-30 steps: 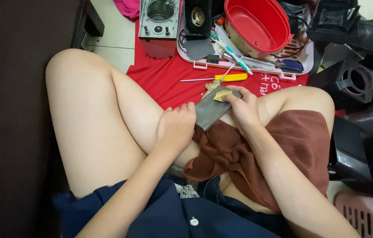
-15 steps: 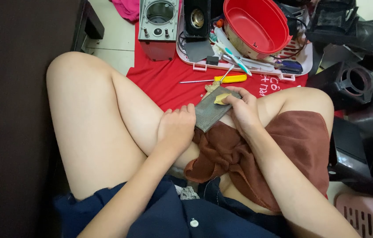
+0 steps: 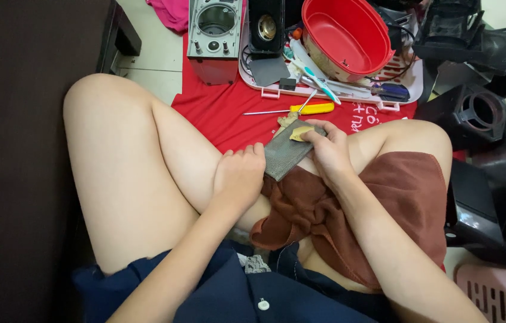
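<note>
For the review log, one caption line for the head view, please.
Seated person's left hand and right hand hold a flat grey panel over a brown cloth.

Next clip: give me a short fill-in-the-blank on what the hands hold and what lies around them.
1. Both hands hold a flat grey panel; the right hand presses a small ____ scrap against its top.
2. The left hand steadies the panel's ____ edge.
3. The screwdriver on the red cloth has a ____ handle.
4. The big bowl in the tray is ____.

Missing words: yellow; lower left; yellow; red
</note>
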